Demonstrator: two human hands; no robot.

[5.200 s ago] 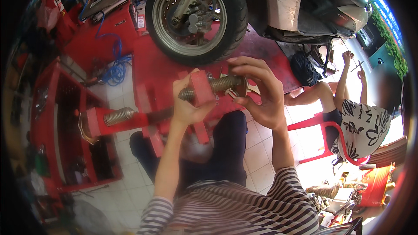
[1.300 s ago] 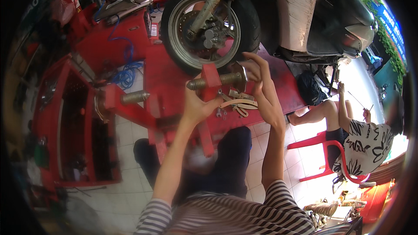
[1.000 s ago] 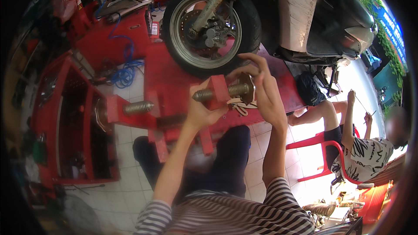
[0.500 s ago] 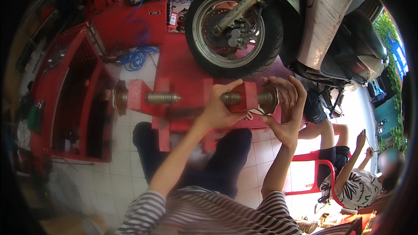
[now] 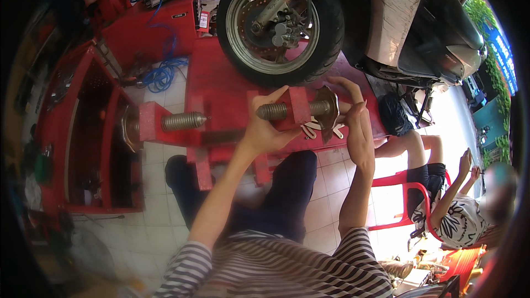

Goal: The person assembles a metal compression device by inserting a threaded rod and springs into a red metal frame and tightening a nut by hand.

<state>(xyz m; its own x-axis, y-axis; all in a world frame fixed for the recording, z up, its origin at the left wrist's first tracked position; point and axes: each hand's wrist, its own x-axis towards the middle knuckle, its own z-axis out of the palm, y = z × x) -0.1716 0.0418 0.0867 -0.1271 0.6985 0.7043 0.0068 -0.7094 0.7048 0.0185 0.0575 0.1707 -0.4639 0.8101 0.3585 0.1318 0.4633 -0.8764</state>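
Observation:
In front of me stands a red metal frame point(image 5: 223, 138) with two threaded screws pointing toward each other. My left hand point(image 5: 262, 127) holds the right red block point(image 5: 300, 106), its forefinger along the top and its thumb below, with the threaded end of the right screw point(image 5: 271, 112) between them. My right hand point(image 5: 359, 127) is bent around the outer side of that screw's round metal knob point(image 5: 331, 109); some of its fingertips are hidden behind the knob. The left screw point(image 5: 185, 121) passes through its own red block point(image 5: 152, 123) and has a similar knob point(image 5: 130, 128).
A scooter's front wheel point(image 5: 279, 72) rests on a red platform point(image 5: 212, 85) just beyond the frame. To the left stand a red cabinet point(image 5: 105, 49) and a coiled blue hose point(image 5: 161, 77). At right, another person sits on a red chair point(image 5: 408, 187).
My right hand has turned about the knob, its fingers going from spread to bunched at the outer side. My left hand keeps its place on the block. The whole view has shifted slightly.

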